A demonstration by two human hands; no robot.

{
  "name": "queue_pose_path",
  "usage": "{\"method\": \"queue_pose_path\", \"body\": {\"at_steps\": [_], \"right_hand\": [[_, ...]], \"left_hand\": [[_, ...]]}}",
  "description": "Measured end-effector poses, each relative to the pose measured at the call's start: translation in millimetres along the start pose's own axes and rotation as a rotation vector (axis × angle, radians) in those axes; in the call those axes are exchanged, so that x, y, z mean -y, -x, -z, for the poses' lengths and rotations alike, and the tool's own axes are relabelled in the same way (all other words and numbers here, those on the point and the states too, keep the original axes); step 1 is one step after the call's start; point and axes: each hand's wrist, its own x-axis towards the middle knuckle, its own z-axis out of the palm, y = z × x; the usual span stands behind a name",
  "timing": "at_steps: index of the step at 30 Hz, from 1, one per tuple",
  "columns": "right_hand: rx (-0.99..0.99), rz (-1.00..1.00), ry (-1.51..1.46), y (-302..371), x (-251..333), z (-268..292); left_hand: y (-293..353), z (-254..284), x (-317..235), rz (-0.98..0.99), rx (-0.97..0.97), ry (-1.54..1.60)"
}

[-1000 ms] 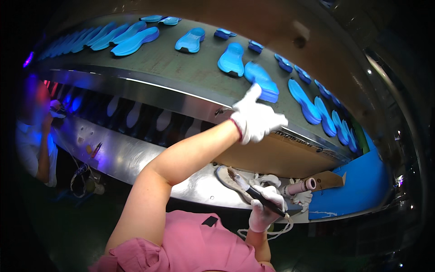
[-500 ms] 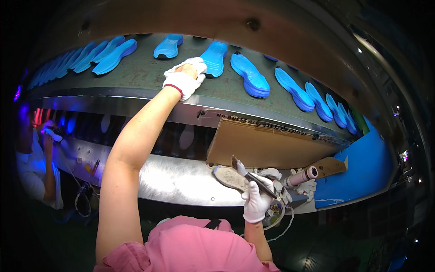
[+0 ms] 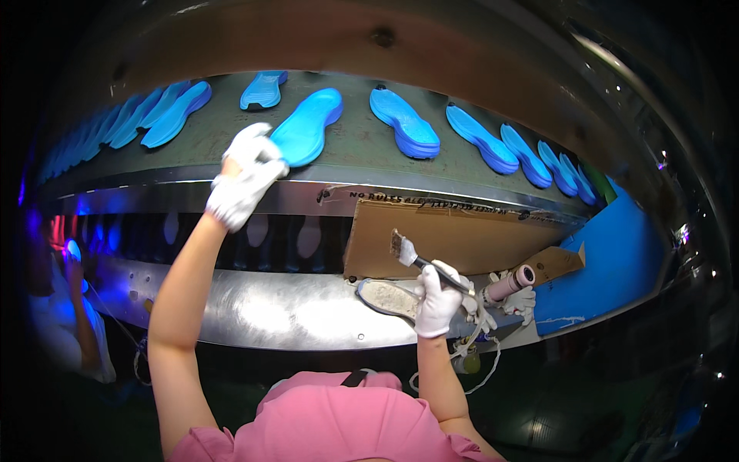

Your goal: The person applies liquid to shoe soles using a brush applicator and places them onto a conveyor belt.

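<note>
My left hand (image 3: pixel 246 177), in a white glove, reaches to the green conveyor surface (image 3: pixel 350 154) and grips the lower end of a blue shoe sole (image 3: pixel 310 127). That sole lies tilted, its far end pointing up and right. In my gloved right hand (image 3: pixel 439 306) is a flat brush (image 3: pixel 408 252), gripped by its dark handle with the brown bristles pointing up and left. Just left of that hand, a sole-shaped piece with a pale, crusted top (image 3: pixel 387 296) rests on the metal ledge (image 3: pixel 285 308).
More blue soles (image 3: pixel 406 123) lie along the conveyor on both sides. A cardboard sheet (image 3: pixel 419 239) leans below its edge. At the right are a pink bottle (image 3: pixel 510 283), loose white gloves (image 3: pixel 520 303) and a blue panel (image 3: pixel 608 269). Another person (image 3: pixel 69 308) sits at the far left.
My left hand has moved left and nearer with the blue sole, turning it. The right hand and brush have risen slightly, and the brush now points more upward. The view has shifted a little.
</note>
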Motion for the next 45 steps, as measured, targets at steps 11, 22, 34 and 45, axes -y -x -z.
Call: {"method": "queue_pose_path", "body": {"at_steps": [11,22,34,45], "right_hand": [[0.022,-0.078,-0.181,-2.7,-5.4,8.8],[0.551,0.453,0.355,9.7,51.3,-115.4],[0.884,0.899,0.502,50.7,62.7,-94.2],[0.977,0.774,0.412,56.2,65.0,-88.9]], "left_hand": [[111.2,-5.0,-36.3,0.516,0.306,2.147],[158.0,-64.5,-79.1,0.603,0.055,2.374],[197.2,-95.0,-56.8,0.778,0.069,2.315],[182.9,-81.7,-53.9,0.586,0.191,2.296]]}}
